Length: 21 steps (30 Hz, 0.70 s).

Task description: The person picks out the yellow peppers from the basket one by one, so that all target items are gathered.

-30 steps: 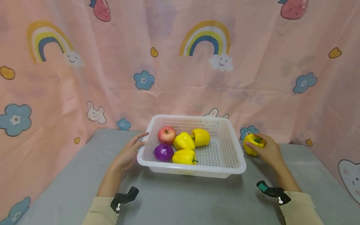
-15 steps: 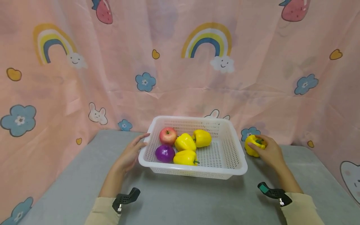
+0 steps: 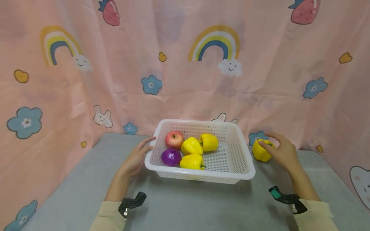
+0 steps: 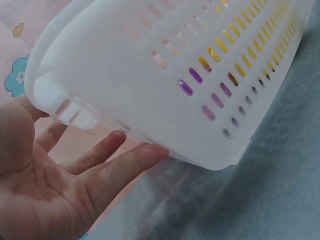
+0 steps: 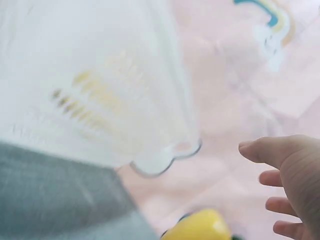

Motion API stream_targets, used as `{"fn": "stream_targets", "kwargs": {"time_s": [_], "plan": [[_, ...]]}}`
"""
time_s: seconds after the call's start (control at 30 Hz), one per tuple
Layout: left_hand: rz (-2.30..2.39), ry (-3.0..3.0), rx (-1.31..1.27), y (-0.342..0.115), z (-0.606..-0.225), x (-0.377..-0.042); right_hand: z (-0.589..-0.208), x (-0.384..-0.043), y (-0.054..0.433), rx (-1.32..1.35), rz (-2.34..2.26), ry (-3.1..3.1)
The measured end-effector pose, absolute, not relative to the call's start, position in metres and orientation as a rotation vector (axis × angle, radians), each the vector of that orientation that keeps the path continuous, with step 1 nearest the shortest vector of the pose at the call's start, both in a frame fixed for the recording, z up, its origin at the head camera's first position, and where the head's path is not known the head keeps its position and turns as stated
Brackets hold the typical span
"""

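A white plastic basket (image 3: 199, 172) stands mid-table. In it lie a red apple (image 3: 174, 140), a shiny purple round item (image 3: 171, 157) and three yellow bell peppers, one at the front (image 3: 191, 161), one in the middle (image 3: 192, 146) and one at the back (image 3: 208, 142). My left hand (image 3: 136, 161) touches the basket's left end with loosely extended fingers, seen also under the rim in the left wrist view. Right of the basket, another yellow bell pepper (image 3: 261, 153) sits on the table. Beside it is my right hand (image 3: 284, 153), fingers spread, apart from the pepper in the right wrist view.
The grey tabletop (image 3: 202, 205) runs back to a pink patterned curtain (image 3: 185, 102). Black wrist mounts (image 3: 132, 203) sit at both sleeve cuffs. The basket's raised walls surround the produce.
My right hand has let go of the yellow bell pepper and drawn slightly right, its fingers spreading. The pepper stays on the table. My left hand keeps its place at the basket.
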<state>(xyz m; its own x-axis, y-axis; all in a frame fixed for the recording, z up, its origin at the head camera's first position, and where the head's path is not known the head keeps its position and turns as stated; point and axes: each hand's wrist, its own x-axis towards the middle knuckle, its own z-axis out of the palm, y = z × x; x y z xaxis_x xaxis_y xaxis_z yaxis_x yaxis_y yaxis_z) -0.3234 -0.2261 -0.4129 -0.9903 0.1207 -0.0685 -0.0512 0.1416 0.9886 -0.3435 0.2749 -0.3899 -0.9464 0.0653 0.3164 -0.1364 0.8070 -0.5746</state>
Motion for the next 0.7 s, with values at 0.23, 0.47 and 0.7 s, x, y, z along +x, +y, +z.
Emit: {"fn": "stream_targets", "kwargs": {"time_s": [0.23,0.47,0.7], "plan": [[1.975,2.262,0.075,-0.224,-0.413,-0.324,-0.362,-0.321,0.262,0.153,0.914,-2.579],[1.973,2.249,0.092,-0.229,-0.413,-0.322,-0.342,-0.305,0.235,0.307,1.058,-2.478],[2.009,2.194,0.107,-0.229,-0.412,-0.324,-0.318,-0.297,0.207,0.396,1.072,-2.446]]}}
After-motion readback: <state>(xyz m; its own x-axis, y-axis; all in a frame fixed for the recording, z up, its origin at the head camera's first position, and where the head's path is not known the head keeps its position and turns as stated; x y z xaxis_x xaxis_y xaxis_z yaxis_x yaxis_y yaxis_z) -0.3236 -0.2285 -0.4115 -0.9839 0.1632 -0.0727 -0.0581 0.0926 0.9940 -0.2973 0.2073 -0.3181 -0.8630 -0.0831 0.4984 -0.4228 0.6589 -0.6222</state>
